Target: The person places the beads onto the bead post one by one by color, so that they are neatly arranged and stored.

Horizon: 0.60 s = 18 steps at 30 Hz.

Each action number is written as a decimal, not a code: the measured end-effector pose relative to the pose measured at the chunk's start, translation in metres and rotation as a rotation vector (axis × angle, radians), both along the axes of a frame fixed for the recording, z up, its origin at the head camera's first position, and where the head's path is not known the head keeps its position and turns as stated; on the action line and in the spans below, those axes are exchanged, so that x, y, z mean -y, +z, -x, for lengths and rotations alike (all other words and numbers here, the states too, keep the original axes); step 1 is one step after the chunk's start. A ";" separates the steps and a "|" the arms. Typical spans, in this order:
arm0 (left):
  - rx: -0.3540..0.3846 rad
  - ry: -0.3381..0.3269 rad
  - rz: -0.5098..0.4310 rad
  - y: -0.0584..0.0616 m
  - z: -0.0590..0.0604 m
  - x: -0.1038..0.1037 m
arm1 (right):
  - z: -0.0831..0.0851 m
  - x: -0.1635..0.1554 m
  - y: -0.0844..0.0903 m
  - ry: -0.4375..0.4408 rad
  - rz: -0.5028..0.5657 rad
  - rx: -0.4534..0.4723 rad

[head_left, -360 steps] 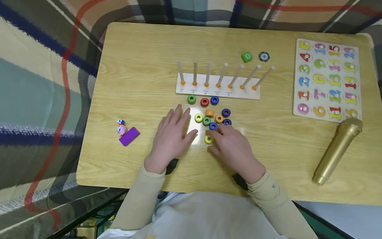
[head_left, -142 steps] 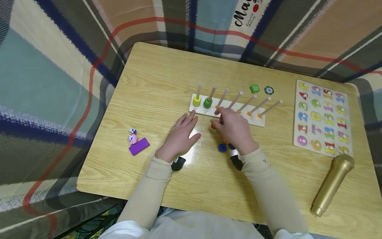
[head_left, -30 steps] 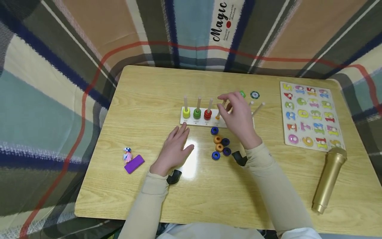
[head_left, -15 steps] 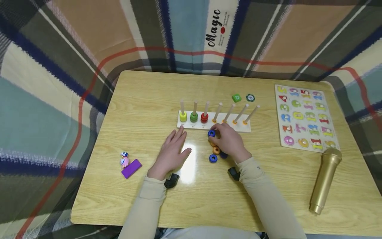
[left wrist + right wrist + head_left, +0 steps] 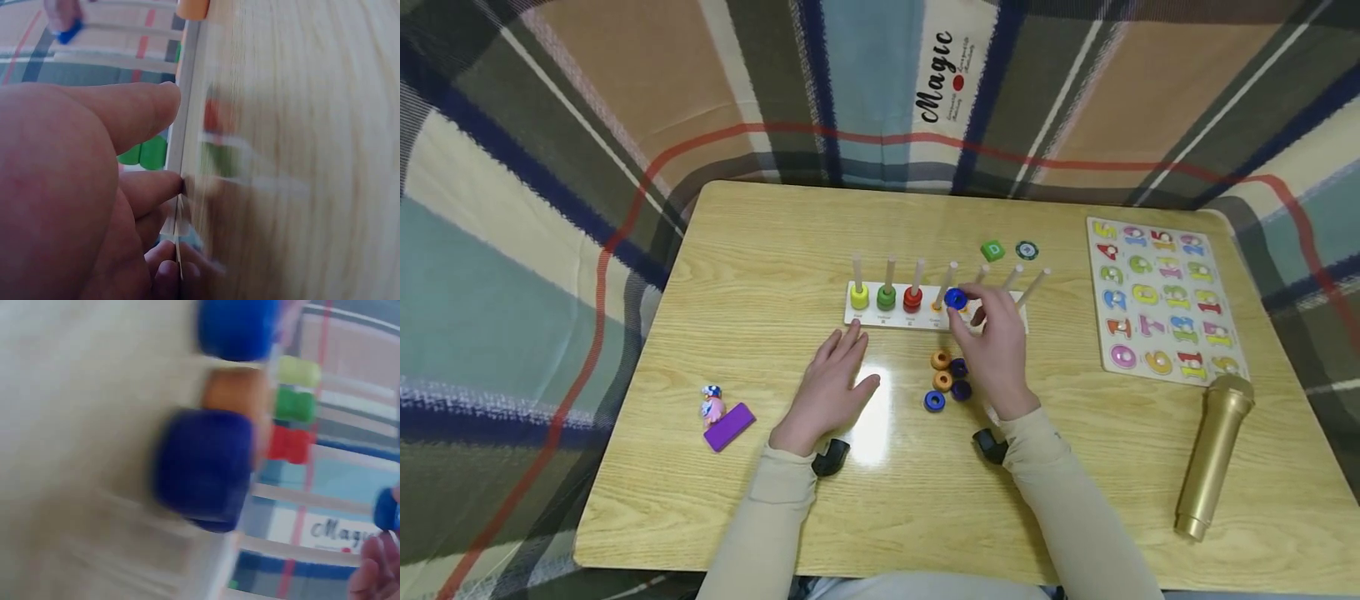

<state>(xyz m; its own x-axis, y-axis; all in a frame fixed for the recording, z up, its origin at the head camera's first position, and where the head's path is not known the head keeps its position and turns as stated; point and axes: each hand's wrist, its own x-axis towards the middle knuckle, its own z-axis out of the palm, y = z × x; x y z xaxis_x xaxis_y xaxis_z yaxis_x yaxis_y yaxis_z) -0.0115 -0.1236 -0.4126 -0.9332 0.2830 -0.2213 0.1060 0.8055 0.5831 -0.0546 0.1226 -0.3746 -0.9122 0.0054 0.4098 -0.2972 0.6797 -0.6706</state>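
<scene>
Fingertips of my right hand (image 5: 997, 342) pinch the blue ring (image 5: 955, 299) by its rim, just beside the peg board's (image 5: 880, 317) fourth peg. Feels light, rigid, smooth; likely slippery. Left hand (image 5: 827, 383) lies flat, fingertips touching the board's near edge.

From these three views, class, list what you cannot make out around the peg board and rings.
- Head view: the right hand covers the peg board's right end and hides its grip on the blue ring.
- Head view: the labels under the pegs are too small to read.
- Right wrist view: motion blur smears the loose rings.
- Left wrist view: the left hand blocks most of the frame; the table is blurred.
</scene>
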 end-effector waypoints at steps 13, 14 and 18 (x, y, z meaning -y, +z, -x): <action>-0.002 -0.010 -0.004 0.001 -0.002 0.000 | 0.025 0.004 0.028 -0.028 0.029 -0.138; -0.003 -0.010 -0.004 0.001 -0.002 0.000 | 0.026 0.004 0.028 -0.027 0.024 -0.139; -0.004 -0.011 -0.004 0.002 -0.001 0.001 | 0.027 0.006 0.029 -0.028 0.013 -0.131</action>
<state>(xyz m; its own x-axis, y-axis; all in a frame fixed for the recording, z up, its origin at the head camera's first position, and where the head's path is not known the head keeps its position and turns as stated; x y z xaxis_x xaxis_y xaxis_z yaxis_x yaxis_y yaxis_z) -0.0102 -0.1244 -0.4102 -0.9309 0.2945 -0.2163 0.1176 0.8018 0.5859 -0.0818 0.1161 -0.3452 -0.8501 0.0363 0.5254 -0.3640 0.6805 -0.6360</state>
